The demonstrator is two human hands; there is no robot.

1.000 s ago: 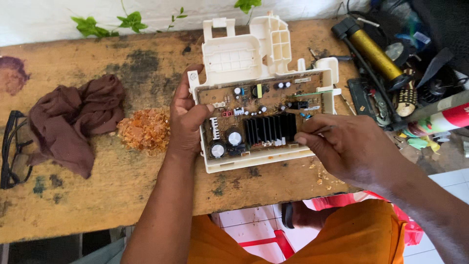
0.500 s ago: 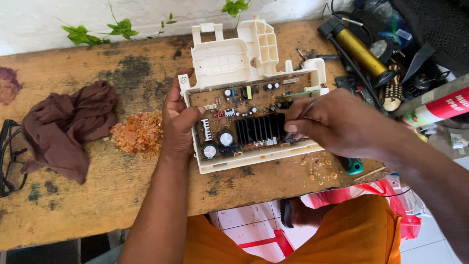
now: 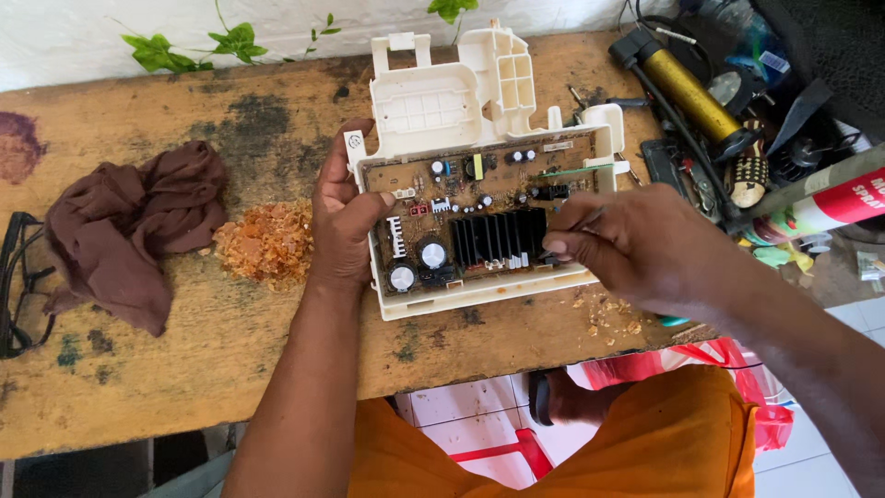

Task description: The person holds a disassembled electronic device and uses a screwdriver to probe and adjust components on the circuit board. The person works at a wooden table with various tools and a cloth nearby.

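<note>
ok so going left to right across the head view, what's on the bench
Black glasses → brown cloth → orange crumb pile → left hand gripping the edge of the white housing → circuit board → right hand holding a thin tool → yellow pump → red-and-white can.

Against the circuit board [image 3: 479, 217], the right hand [image 3: 636, 244] has shifted: a second ago it lay over the board's right edge and lower right corner, with the fingers reaching in near the black heat sink [image 3: 498, 238]. Now it sits a little lower and further off that edge, pinching a thin metal tool [image 3: 573, 226] whose tip points at the heat sink's right end. The left hand's [image 3: 343, 226] thumb has slid a little further onto the board's left side.
</note>
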